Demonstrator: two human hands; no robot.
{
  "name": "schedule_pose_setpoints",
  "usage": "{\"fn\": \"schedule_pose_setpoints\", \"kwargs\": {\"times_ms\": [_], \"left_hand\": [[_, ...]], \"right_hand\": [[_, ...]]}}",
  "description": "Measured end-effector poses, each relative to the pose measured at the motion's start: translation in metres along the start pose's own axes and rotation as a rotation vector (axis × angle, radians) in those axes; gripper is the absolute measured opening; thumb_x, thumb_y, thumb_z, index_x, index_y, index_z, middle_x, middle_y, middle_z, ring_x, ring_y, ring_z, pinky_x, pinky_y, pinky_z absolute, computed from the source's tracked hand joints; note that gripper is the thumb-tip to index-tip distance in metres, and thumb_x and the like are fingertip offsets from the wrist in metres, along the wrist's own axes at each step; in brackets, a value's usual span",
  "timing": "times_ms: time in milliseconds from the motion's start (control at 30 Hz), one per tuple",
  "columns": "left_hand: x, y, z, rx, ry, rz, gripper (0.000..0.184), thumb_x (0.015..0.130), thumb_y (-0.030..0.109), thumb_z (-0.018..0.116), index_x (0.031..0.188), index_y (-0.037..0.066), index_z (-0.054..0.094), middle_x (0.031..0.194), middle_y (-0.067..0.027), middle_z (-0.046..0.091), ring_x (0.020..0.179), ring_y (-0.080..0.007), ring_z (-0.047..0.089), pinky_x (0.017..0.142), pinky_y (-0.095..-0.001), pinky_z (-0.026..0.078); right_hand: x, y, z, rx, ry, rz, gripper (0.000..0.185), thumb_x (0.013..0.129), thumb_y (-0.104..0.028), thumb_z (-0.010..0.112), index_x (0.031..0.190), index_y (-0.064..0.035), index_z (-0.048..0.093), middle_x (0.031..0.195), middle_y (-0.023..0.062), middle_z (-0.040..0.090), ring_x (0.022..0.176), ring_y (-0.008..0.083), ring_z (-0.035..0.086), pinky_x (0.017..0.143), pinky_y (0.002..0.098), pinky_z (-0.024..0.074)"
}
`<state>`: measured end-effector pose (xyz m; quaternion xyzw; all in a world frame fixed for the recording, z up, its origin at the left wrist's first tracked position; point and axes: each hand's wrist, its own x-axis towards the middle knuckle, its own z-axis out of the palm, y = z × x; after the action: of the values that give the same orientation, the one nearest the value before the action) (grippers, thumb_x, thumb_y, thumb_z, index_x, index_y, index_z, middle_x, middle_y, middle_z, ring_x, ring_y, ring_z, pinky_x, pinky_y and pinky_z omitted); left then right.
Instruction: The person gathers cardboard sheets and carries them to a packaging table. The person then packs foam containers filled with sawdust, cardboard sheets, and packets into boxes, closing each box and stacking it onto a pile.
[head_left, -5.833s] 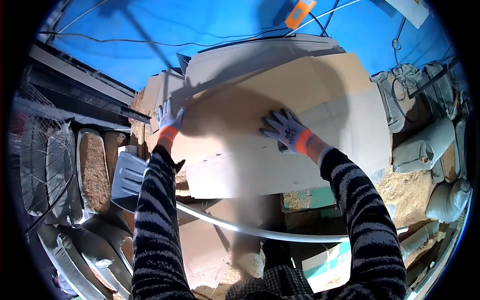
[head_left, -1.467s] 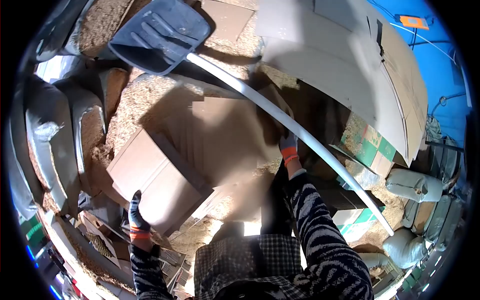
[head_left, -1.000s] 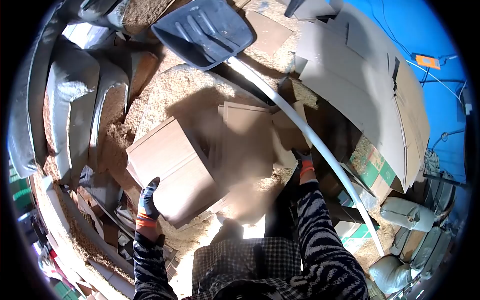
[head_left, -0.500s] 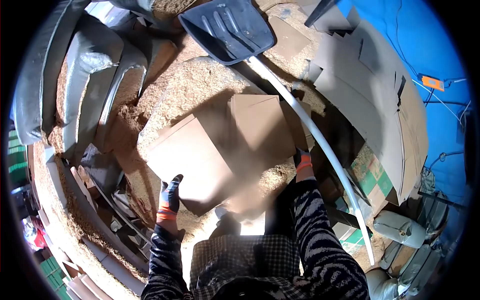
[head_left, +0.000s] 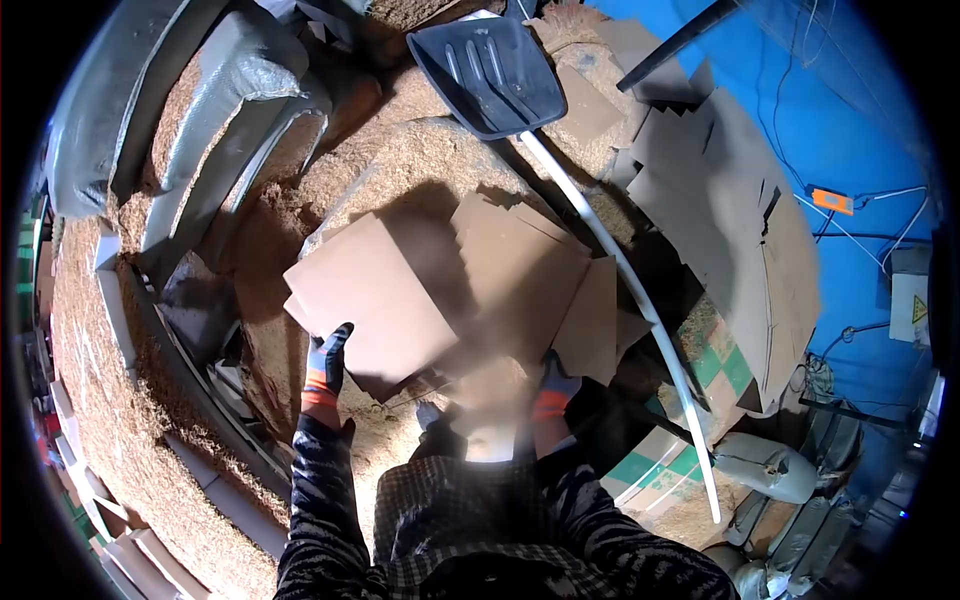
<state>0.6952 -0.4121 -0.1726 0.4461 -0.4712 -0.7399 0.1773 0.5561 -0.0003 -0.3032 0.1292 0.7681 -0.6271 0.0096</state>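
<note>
Left hand [head_left: 326, 366] grips cardboard [head_left: 370, 290], long axis slanting toward lower right.

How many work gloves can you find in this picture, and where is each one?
2. One glove is on the left hand, gripping the pale cardboard; the other is on the right hand, near the shaded cardboard. Others could be hidden.

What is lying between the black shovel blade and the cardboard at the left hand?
In the head view, tan shavings, partly in shadow, lie between the shovel blade and the cardboard at the left hand.
</note>
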Motion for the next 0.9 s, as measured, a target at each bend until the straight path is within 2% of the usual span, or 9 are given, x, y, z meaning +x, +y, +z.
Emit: {"fn": "schedule_pose_setpoints", "kwargs": {"times_ms": [133, 267, 367, 500, 600, 667, 733, 833, 900], "left_hand": [[0.021, 0.009, -0.008, 0.101, -0.079, -0.027, 0.068, 0.082, 0.007, 0.079, 0.142, 0.006, 0.049, 0.127, -0.0072, 0.063, 0.115, -0.0208, 0.059, 0.100, -0.0337, 0.046], [0.035, 0.013, 0.001, 0.115, -0.154, -0.088, 0.067, 0.081, 0.013, 0.082, 0.140, 0.006, 0.051, 0.126, -0.0072, 0.065, 0.114, -0.0206, 0.059, 0.098, -0.0353, 0.047], [0.038, 0.021, 0.005, 0.137, -0.152, -0.147, 0.063, 0.082, 0.014, 0.082, 0.136, 0.001, 0.054, 0.126, -0.0087, 0.065, 0.114, -0.0198, 0.059, 0.100, -0.0351, 0.046], [0.039, 0.010, 0.014, 0.188, -0.193, -0.182, 0.067, 0.082, 0.012, 0.081, 0.138, -0.004, 0.048, 0.126, -0.0105, 0.064, 0.117, -0.0216, 0.059, 0.104, -0.0351, 0.045], [0.023, -0.019, 0.035, 0.195, -0.228, -0.107, 0.076, 0.081, 0.010, 0.079, 0.145, -0.002, 0.040, 0.133, -0.0145, 0.059, 0.120, -0.0234, 0.058, 0.104, -0.0357, 0.046], [0.014, -0.041, 0.051, 0.087, -0.216, -0.067, 0.077, 0.080, 0.006, 0.079, 0.145, 0.000, 0.040, 0.132, -0.0130, 0.059, 0.118, -0.0224, 0.059, 0.103, -0.0368, 0.048], [-0.001, -0.048, 0.065, 0.021, -0.180, 0.017, 0.079, 0.074, 0.000, 0.083, 0.143, 0.001, 0.042, 0.130, -0.0119, 0.060, 0.116, -0.0218, 0.060, 0.102, -0.0368, 0.049], [-0.031, -0.052, 0.058, 0.008, -0.037, 0.040, 0.072, 0.070, -0.005, 0.084, 0.133, 0.000, 0.050, 0.121, -0.0123, 0.064, 0.109, -0.0224, 0.063, 0.096, -0.0383, 0.052], [-0.062, -0.032, 0.038, 0.065, 0.065, -0.038, 0.065, 0.069, -0.007, 0.079, 0.129, 0.000, 0.054, 0.119, -0.0127, 0.065, 0.106, -0.0227, 0.064, 0.093, -0.0370, 0.053]], "right_hand": [[-0.027, -0.133, 0.032, -0.857, -0.175, -0.585, 0.049, 0.082, -0.006, 0.070, 0.131, -0.0013, 0.062, 0.131, 0.0206, 0.061, 0.115, 0.0325, 0.062, 0.090, 0.0405, 0.0521], [0.012, -0.146, 0.064, -1.289, -0.601, -0.846, 0.064, 0.078, -0.015, 0.072, 0.139, -0.0051, 0.053, 0.134, 0.0201, 0.057, 0.119, 0.0329, 0.057, 0.097, 0.0403, 0.0480], [0.062, -0.113, 0.080, -1.088, -0.864, -0.541, 0.083, 0.073, -0.025, 0.078, 0.144, -0.0026, 0.042, 0.141, 0.0207, 0.050, 0.127, 0.0323, 0.050, 0.103, 0.0395, 0.0433], [0.156, -0.036, 0.082, -0.591, -0.589, -0.094, 0.111, 0.066, -0.040, 0.085, 0.151, 0.0007, 0.027, 0.150, 0.0215, 0.040, 0.138, 0.0316, 0.040, 0.112, 0.0386, 0.0372], [0.213, 0.048, 0.087, -0.412, -0.437, -0.004, 0.133, 0.061, -0.051, 0.091, 0.156, 0.0032, 0.016, 0.157, 0.0222, 0.033, 0.146, 0.0311, 0.033, 0.119, 0.0379, 0.0325], [0.237, 0.091, 0.092, -0.451, -0.606, 0.093, 0.141, 0.057, -0.051, 0.093, 0.156, 0.0045, 0.010, 0.159, 0.0229, 0.030, 0.147, 0.0314, 0.031, 0.120, 0.0377, 0.0315], [0.250, 0.086, 0.092, -0.522, -0.716, 0.174, 0.143, 0.055, -0.050, 0.095, 0.156, 0.0053, 0.010, 0.157, 0.0252, 0.032, 0.145, 0.0337, 0.035, 0.118, 0.0393, 0.0347], [0.229, 0.036, 0.101, -0.490, -0.724, 0.153, 0.132, 0.056, -0.032, 0.099, 0.155, 0.0036, 0.020, 0.147, 0.0206, 0.047, 0.132, 0.0277, 0.050, 0.108, 0.0392, 0.0461], [0.206, 0.019, 0.126, -0.786, -0.659, 0.034, 0.141, 0.049, -0.042, 0.100, 0.155, 0.0052, 0.020, 0.152, 0.0235, 0.041, 0.139, 0.0322, 0.043, 0.114, 0.0405, 0.0393]]}}
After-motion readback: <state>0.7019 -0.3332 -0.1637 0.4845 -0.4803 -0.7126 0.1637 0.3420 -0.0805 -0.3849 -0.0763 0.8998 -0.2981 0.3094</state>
